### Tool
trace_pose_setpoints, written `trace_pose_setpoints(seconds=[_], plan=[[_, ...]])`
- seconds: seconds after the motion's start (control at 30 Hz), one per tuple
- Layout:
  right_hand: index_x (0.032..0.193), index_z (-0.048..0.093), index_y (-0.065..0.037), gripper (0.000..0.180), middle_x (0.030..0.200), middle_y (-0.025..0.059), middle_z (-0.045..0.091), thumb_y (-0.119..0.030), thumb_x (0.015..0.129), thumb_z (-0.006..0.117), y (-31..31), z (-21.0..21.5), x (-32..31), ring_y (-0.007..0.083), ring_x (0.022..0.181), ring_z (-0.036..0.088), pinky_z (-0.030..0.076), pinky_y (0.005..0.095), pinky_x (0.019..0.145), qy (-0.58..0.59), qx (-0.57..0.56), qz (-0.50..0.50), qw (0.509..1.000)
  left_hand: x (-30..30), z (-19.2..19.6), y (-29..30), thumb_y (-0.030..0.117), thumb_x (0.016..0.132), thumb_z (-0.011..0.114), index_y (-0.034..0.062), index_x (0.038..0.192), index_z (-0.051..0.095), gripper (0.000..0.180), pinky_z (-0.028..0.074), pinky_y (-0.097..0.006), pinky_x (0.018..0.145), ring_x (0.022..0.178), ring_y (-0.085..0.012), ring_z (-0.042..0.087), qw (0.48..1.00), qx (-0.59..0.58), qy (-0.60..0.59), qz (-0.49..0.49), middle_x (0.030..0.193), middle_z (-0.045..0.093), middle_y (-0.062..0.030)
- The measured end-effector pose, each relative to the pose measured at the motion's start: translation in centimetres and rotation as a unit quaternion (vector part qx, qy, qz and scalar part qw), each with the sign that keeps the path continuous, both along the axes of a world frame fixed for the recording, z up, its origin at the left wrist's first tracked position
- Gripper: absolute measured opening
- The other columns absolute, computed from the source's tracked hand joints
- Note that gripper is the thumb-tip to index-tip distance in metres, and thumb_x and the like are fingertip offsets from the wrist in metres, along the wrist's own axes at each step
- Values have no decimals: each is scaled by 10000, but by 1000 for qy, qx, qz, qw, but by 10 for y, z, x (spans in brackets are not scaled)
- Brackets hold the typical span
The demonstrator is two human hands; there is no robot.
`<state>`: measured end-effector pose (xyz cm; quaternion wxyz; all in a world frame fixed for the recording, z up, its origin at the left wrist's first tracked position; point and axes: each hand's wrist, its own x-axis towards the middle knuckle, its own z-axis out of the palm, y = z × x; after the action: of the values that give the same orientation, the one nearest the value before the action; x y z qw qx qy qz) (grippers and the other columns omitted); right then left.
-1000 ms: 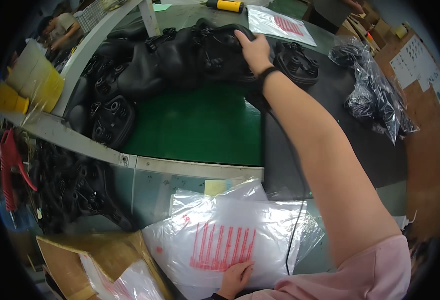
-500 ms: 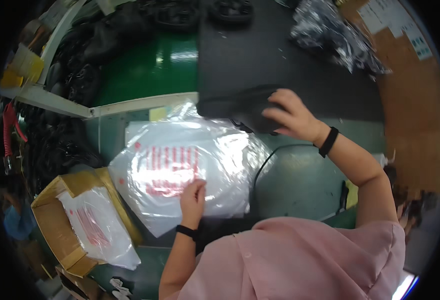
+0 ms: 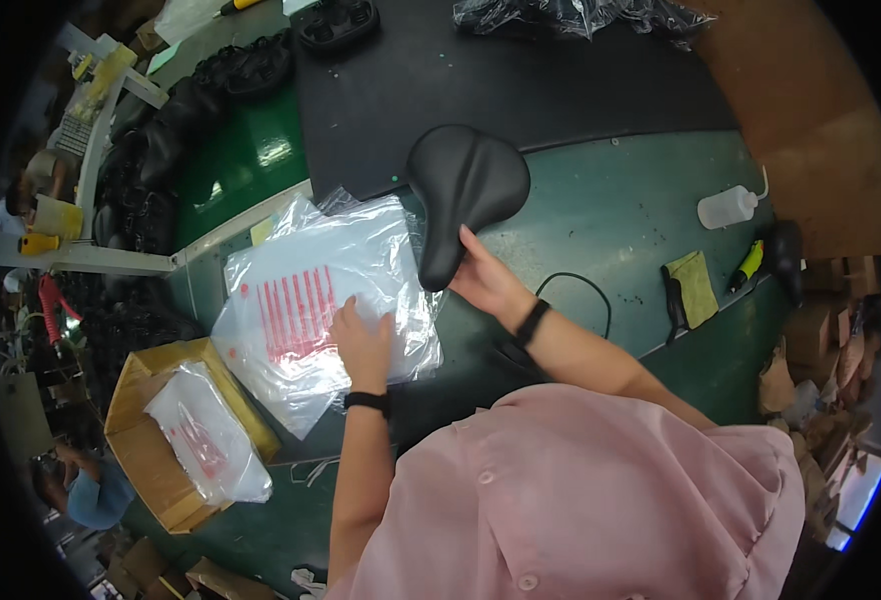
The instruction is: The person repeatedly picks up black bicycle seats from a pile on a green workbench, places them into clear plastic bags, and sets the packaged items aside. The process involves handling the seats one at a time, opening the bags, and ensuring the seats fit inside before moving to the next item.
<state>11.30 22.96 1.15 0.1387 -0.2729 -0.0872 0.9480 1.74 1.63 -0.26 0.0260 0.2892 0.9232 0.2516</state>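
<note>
Centre frame: the right hand [image 3: 486, 285] grips the narrow nose of a smooth black padded bicycle saddle [image 3: 461, 200], its broad end resting on the green bench [image 3: 611, 220]. The left hand [image 3: 361, 345], fingers spread, presses flat a stack of crinkled clear plastic bags with red print [image 3: 311, 300] (slippery film). The film may slide or bunch, and the saddle could twist in its one-ended grip.

green bench [image 3: 601, 215] | black mat [image 3: 521, 90] | clear bags [image 3: 311, 300] | squeeze bottle [image 3: 726, 207] | yellow cloth [image 3: 696, 288] | black cable [image 3: 576, 285]

Saddle [image 3: 464, 200] off belt (now bagside)
</note>
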Motion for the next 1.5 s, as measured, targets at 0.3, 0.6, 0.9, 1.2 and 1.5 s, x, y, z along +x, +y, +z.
trace_pose_setpoints(seconds=[0.3, 0.6, 0.9, 1.2, 1.5], plan=[[1258, 486, 54, 582, 1125, 176, 616, -210, 802, 733, 29, 46, 46, 268, 1002, 611, 491, 376, 889, -92, 400, 57, 910, 30, 0, 60, 120, 755, 664, -46, 1271, 432, 590, 491, -441, 824, 1154, -369, 468, 981, -190, -39, -27, 1255, 492, -196], [1358, 309, 44, 919, 1131, 232, 533, -128, 605, 807, 88, 50, 139, 417, 967, 555, 483, 444, 871, -355, 832, 286, 316, 0, -12, 19, 123, 855, 670, 41, 734, 591, 166, 447, -268, 578, 641, -105, 579, 909, 174, -360, 118, 684, 598, -28], [1273, 461, 23, 614, 1044, 137, 641, -136, 758, 755, 44, 12, 144, 211, 968, 629, 527, 341, 816, -133, 259, 398, 870, -8, 1, -17, 151, 845, 703, 62, 746, 559, 196, 422, -233, 541, 606, -74, 553, 831, 293, -442, 172, 667, 576, 6], [1326, 425, 5, 668, 1204, 169, 609, -59, 743, 744, -23, 86, 45, 265, 1085, 604, 459, 342, 944, -92, 683, 166, 705, -10, 34, 9, 134, 761, 769, 32, 777, 563, 231, 411, -282, 511, 524, -104, 529, 929, 198, -290, 116, 532, 516, -34], [1156, 471, -127, 517, 975, 139, 595, -101, 712, 735, -45, 57, 8, 361, 936, 598, 488, 449, 764, -158, 837, 304, 426, -41, 4, -85, 252, 961, 526, 52, 942, 656, 239, 254, -224, 388, 462, -37, 383, 830, 310, -404, 228, 599, 492, 53]])
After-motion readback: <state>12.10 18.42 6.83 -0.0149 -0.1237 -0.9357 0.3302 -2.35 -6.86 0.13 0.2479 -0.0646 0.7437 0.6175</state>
